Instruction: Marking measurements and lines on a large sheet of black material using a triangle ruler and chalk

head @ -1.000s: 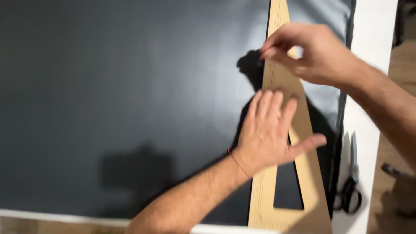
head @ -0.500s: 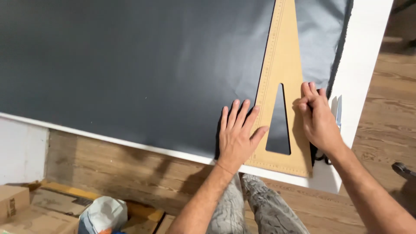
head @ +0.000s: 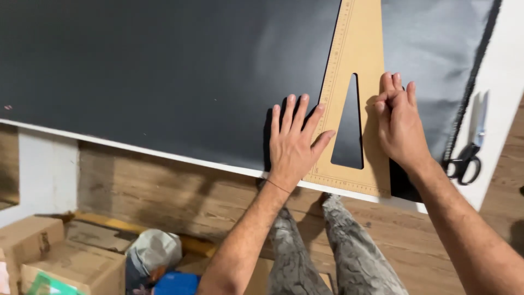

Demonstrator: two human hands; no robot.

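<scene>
Black sheet material [head: 164, 82], smooth and faintly glossy, covers most of a white table [head: 505, 60] in front of me. On top of it lies a large tan set square [head: 357, 49], a long wooden triangle with ruler marks along its edges and a narrow triangular cut-out in the middle; its short base sits at the table's near edge and its point runs away from me, out of view at the top.

My left hand [head: 292, 145] lies flat with the fingers spread, palm on the black sheet, the thumb and forefinger reaching onto the slanted left edge of the set square. My right hand [head: 401, 125] rests on the square's right side, just beside the cut-out, fingers drawn close together and curled a little; I cannot tell whether it pinches anything.

A pair of black-handled scissors [head: 469, 153] lies on the bare white table to the right of my right hand, past the frayed edge of the sheet.

Below the table I see my patterned trouser legs [head: 338, 246], a wooden floor [head: 164, 191] and cardboard boxes [head: 49, 254] at the lower left
</scene>
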